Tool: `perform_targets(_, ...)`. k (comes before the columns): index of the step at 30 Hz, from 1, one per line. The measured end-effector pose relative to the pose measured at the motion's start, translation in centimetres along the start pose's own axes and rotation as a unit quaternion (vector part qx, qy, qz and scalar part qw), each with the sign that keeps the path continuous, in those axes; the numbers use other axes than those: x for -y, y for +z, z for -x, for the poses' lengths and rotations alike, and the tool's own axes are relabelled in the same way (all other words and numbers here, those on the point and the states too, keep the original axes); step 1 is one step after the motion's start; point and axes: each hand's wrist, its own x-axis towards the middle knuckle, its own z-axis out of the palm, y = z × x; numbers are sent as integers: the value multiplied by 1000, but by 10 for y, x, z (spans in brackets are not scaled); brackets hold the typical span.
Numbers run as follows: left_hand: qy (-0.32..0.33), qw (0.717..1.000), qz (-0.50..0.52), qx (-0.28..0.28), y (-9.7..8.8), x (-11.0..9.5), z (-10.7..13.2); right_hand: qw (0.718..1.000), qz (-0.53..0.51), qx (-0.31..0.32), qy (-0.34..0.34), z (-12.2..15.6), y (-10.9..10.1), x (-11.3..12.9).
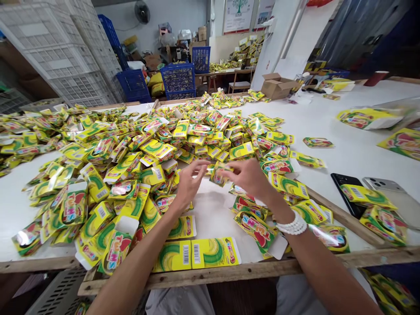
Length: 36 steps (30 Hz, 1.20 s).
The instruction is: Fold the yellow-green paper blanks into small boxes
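Over the middle of the white table, my right hand [247, 177], with a white bead bracelet at the wrist, pinches a small yellow-green carton [219, 174]. My left hand [192, 181] is just left of that carton, its fingers stretched out and apart with nothing visible in them. Whether its fingertips touch the carton's edge, I cannot tell. Below the hands, two flat cartons [215, 253] lie end to end along the table's front edge, barcodes side by side. Printed cartons [256, 229] with fruit pictures and open white flaps lie by my right forearm.
A large heap of similar cartons [157, 151] spreads across the table [328, 166]. A wooden strip [344, 218] runs at the right, beside a black phone [348, 192] and a silver phone [390, 192]. Behind stand a cardboard box [277, 86], blue crates [179, 78] and stacked white crates [62, 52].
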Motion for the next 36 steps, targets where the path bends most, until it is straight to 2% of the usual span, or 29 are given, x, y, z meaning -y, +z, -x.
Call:
perform_targets(1, -11, 999, -2, -39, -1, 0, -1, 995, -92, -43, -2, 0, -15, -5)
perform_targets(2, -23, 997, -7, -75, -2, 0, -1, 977, -193, -95, -14, 1, -31, -11)
perform_targets(4, -47, 991, -24, -123, -4, 3, -3, 898, -383, -202, -79, 5, -62, -22)
perform_targets(5, -59, 989, -33, -133, -5, 4, -4, 866, -439, -218, -93, 6, -73, -27)
perform_targets(6, -70, 988, -41, -134, -6, 6, -4, 854, -469, -207, -94, 7, -80, -31)
perform_targets(7, -78, 987, -48, -131, -6, 7, -4, 854, -477, -189, -87, 8, -82, -34)
perform_targets(8, -84, 987, -56, -126, -5, 8, -4, 867, -468, -160, -68, 7, -77, -36)
perform_targets(10, -90, 986, -70, -121, -4, 9, -3, 910, -402, -98, -14, 3, -54, -38)
perform_targets(12, -90, 986, -78, -120, -3, 9, -2, 959, -280, -37, 29, -2, -19, -36)
perform_targets(14, -88, 985, -82, -121, -2, 9, -2, 996, -77, 3, 34, -6, 15, -32)
perform_targets(15, -87, 985, -84, -121, -2, 8, -2, 999, 12, 46, 24, -7, 29, -29)
perform_targets(18, -84, 986, -83, -116, -2, 8, -2, 972, 181, 149, -10, -7, 54, -22)
perform_targets(21, -82, 988, -75, -107, -2, 9, -2, 957, 242, 161, -14, -8, 60, -18)
perform_targets(23, -81, 989, -69, -100, -2, 10, -3, 969, 205, 136, 7, -9, 59, -19)
perform_targets(24, -78, 990, -65, -97, -3, 11, -3, 981, 154, 111, 27, -10, 58, -20)
perform_targets(26, -68, 992, -52, -92, -2, 12, -4, 995, -17, 55, 84, -11, 53, -24)
perform_targets(27, -62, 994, -41, -83, -1, 12, -4, 985, -123, 37, 113, -11, 51, -25)
perform_targets(29, -56, 997, 1, -45, 1, 12, -3, 939, -307, 32, 149, -11, 45, -25)
perform_targets(30, -56, 998, 27, -19, 3, 11, -3, 919, -362, 38, 153, -10, 43, -24)
perform_targets(32, -57, 995, 72, 26, 7, 10, -1, 908, -394, 51, 135, -8, 42, -19)
perform_targets(34, -55, 994, 89, 42, 10, 10, 1, 924, -365, 48, 107, -6, 44, -13)
perform_targets(36, -52, 994, 88, 35, 11, 10, 2, 937, -336, 27, 89, -4, 48, -8)
